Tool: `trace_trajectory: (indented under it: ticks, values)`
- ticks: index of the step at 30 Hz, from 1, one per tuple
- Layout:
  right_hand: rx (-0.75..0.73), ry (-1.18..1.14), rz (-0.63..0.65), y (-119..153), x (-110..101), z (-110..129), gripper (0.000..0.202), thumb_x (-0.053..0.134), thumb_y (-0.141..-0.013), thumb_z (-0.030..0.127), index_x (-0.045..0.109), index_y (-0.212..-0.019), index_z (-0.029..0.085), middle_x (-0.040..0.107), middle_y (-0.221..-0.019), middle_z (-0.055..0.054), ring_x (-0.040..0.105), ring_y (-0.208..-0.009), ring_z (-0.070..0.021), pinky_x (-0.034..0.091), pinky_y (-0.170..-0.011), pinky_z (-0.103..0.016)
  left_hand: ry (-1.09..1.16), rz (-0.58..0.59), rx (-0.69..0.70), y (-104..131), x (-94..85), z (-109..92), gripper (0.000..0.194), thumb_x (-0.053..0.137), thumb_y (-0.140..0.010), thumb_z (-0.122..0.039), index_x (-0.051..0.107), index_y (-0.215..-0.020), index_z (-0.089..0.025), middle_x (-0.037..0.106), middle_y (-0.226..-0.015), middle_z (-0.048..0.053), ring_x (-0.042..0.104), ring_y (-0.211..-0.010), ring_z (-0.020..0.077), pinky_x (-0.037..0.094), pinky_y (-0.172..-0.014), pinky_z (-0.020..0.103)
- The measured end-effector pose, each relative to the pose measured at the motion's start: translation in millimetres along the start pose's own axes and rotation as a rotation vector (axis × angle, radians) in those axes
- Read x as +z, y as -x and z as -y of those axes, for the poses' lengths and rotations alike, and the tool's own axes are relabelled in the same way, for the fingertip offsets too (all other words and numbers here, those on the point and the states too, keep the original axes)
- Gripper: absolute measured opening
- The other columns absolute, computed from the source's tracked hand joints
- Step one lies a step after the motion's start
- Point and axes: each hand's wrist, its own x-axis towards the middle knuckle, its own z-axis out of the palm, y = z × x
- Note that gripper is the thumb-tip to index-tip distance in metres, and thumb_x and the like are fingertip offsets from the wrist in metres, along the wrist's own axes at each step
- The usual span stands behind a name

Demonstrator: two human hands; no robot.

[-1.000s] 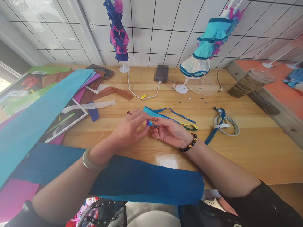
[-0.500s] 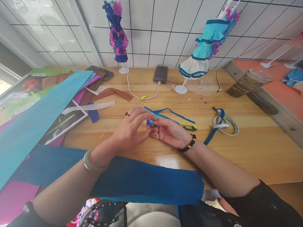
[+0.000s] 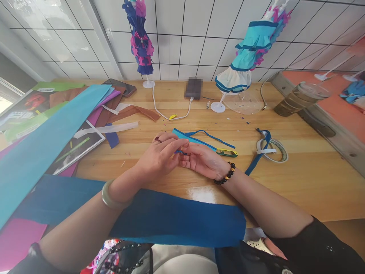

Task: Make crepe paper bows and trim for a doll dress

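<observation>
Hands: two, both the wearer's own — the left hand [image 3: 158, 155] and the right hand [image 3: 204, 160] met over the wooden table [image 3: 299, 186].
Small blue piece [image 3: 181, 152]: one, between the fingertips of both hands, just above the tabletop.
Dressed stands: two at the back, a navy-and-pink stand [image 3: 142, 49] and a turquoise-and-white stand [image 3: 242, 61].
Snips: one yellow-and-green pair of snips [image 3: 226, 155], just beyond the right hand.
Blue strips near the fingers: two, a light-blue strip [image 3: 196, 140] with a darker edge and a narrow dark strip [image 3: 213, 137] beside it.
Dark blue sheet [image 3: 182, 219]: one, spread along the near edge under the left forearm.
Cup [image 3: 302, 99]: one, brownish and see-through, to the right.
Look of the piece: bright blue, with a darker bit towards the right hand (most of it was hidden by fingers, so its full shape could not be told).
Right fingers: narrow, thumb and fingertips pinching the small blue piece.
Left fingers: curled close around its other side — whether they gripped it or only covered it could not be told.
Wrists: one pale bangle [image 3: 110, 195] on the left, one dark beaded bracelet [image 3: 229, 175] on the right.
</observation>
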Motion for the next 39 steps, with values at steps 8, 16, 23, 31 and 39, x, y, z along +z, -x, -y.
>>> trace_trajectory:
  ticks: [8,16,23,31,39]
  values:
    - [-0.042,0.171,-0.061,4,5,7,0.018,0.061,-0.078,0.026,0.057,-0.093,0.017,0.062,-0.082,-0.003,0.060,-0.069,-0.0105,0.050,-0.067,-0.026,0.012,-0.051,-0.081,1,0.0,1,0.047,0.049,-0.074,-0.008,0.040,-0.119,-0.019,0.060,-0.086,0.004,0.056,-0.084,0.0162,0.043,-0.082,0.035]
    - [-0.548,0.942,-0.214,8,9,-1,0.034,0.065,-0.073,0.032,0.056,-0.105,0.025,0.057,-0.105,-0.005,0.057,-0.078,-0.0147,0.048,-0.071,-0.031,0.042,-0.059,-0.269,1,-2.8,0,0.054,0.047,-0.073,-0.008,0.034,-0.124,-0.021,0.057,-0.083,0.000,0.056,-0.075,0.0123,0.045,-0.076,0.028]
    - [-0.731,1.415,-0.203,6,6,-4,0.023,0.052,-0.081,0.023,0.054,-0.104,0.024,0.056,-0.097,-0.007,0.052,-0.082,-0.0194,0.043,-0.077,-0.036,0.010,-0.021,-0.215,3,0.4,-1,0.058,0.048,-0.073,-0.008,0.031,-0.127,-0.020,0.058,-0.085,0.001,0.055,-0.076,0.0128,0.044,-0.076,0.028]
    - [-0.839,1.581,-0.182,4,4,-2,0.011,0.047,-0.081,0.018,0.055,-0.089,0.020,0.056,-0.097,-0.010,0.053,-0.093,-0.0208,0.044,-0.082,-0.036,-0.026,0.031,-0.132,2,1.2,-2,0.059,0.045,-0.075,-0.008,0.028,-0.131,-0.019,0.060,-0.089,0.004,0.057,-0.080,0.0159,0.045,-0.077,0.031]
    - [-0.867,1.688,-0.225,5,6,0,0.007,0.048,-0.078,0.013,0.052,-0.081,0.019,0.058,-0.091,-0.009,0.056,-0.085,-0.0195,0.046,-0.075,-0.033,0.244,0.006,-0.268,3,0.9,-3,0.064,0.049,-0.075,-0.010,0.026,-0.133,-0.022,0.057,-0.099,0.004,0.056,-0.089,0.0136,0.045,-0.083,0.029]
